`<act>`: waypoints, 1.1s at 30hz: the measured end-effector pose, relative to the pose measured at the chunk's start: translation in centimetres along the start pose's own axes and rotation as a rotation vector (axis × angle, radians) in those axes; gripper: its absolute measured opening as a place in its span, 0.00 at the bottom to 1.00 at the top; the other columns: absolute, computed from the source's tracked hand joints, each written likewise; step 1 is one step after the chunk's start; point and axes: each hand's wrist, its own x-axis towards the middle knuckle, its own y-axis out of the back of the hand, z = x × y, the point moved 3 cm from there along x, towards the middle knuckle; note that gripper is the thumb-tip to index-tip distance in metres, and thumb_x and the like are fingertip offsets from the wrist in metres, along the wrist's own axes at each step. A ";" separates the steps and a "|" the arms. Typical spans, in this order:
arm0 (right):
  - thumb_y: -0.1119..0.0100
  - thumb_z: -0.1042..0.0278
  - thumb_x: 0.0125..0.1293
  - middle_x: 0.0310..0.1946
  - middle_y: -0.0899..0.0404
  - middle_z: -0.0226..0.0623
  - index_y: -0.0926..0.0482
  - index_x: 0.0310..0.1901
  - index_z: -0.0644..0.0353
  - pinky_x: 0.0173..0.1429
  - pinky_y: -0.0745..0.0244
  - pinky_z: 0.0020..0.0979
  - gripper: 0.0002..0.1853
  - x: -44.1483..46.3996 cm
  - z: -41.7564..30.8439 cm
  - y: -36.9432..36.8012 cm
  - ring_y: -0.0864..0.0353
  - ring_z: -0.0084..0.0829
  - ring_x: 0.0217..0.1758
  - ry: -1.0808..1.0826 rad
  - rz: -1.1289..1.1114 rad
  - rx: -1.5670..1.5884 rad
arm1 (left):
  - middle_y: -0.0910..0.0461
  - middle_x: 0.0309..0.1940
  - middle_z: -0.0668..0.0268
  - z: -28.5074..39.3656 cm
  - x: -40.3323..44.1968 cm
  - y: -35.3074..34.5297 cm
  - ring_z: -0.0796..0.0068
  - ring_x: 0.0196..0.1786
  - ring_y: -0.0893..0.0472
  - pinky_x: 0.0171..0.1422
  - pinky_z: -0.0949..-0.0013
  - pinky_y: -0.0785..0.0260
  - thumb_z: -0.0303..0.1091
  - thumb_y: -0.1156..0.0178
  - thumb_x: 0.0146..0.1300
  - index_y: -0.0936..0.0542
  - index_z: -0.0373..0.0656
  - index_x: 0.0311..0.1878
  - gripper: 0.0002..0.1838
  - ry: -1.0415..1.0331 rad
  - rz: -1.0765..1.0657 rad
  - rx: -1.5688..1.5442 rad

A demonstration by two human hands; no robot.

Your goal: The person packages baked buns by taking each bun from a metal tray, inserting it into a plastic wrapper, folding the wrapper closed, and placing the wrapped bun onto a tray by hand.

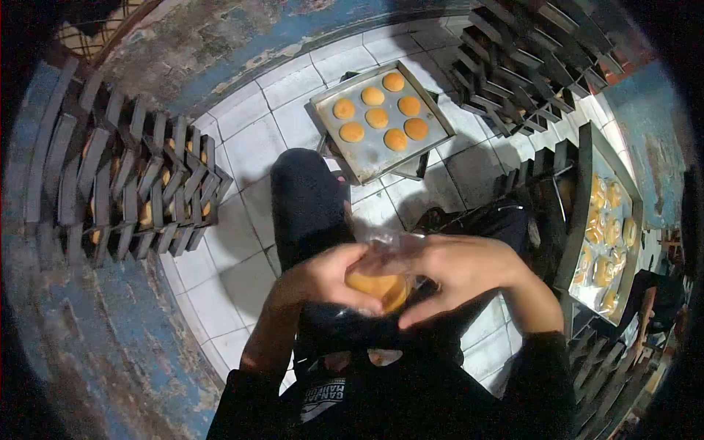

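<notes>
A round golden bun [381, 287] sits inside a clear plastic bag [396, 246], held above my lap. My left hand [328, 277] grips the bagged bun from the left, its thumb lying across the bun's front. On the other side, my right hand [462, 265] has its fingers on the upper part of the bag, while its thumb stands apart lower down. Slight blur covers the bag and right fingertips. Ahead of my knees, a metal baking tray [352, 166] carries several unwrapped buns [376, 118] in rows.
A tray [636, 196] at the right bears several bagged buns [605, 231]. Stacked dark trays [139, 176] with buns inside stand at the left. More stacked trays [521, 62] rise at the upper right. White tiles [253, 132] cover the floor; another person's arm [647, 319] shows far right.
</notes>
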 end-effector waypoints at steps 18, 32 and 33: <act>0.31 0.62 0.68 0.35 0.15 0.44 0.20 0.52 0.61 0.39 0.16 0.44 0.16 4.5 -1.5 -4.7 0.11 0.45 0.38 -0.078 0.382 -0.480 | 0.34 0.77 0.40 2.3 2.7 2.0 0.29 0.79 0.35 0.71 0.18 0.32 0.65 0.55 0.81 0.36 0.53 0.81 0.36 -0.687 0.535 -1.139; 0.21 0.70 0.56 0.44 0.14 0.36 0.12 0.48 0.58 0.54 0.18 0.39 0.17 4.0 0.3 -2.1 0.15 0.40 0.45 -0.050 0.664 -0.254 | 0.36 0.79 0.42 0.6 -1.0 4.5 0.34 0.81 0.37 0.74 0.28 0.30 0.73 0.54 0.76 0.36 0.53 0.81 0.42 -0.843 0.531 -1.176; 0.22 0.71 0.56 0.47 0.16 0.37 0.12 0.48 0.56 0.57 0.20 0.41 0.17 5.4 0.4 -2.4 0.17 0.41 0.52 -0.016 0.740 -0.322 | 0.36 0.79 0.42 0.5 -1.3 4.3 0.34 0.81 0.37 0.74 0.28 0.30 0.73 0.54 0.76 0.36 0.53 0.81 0.42 -0.841 0.531 -1.171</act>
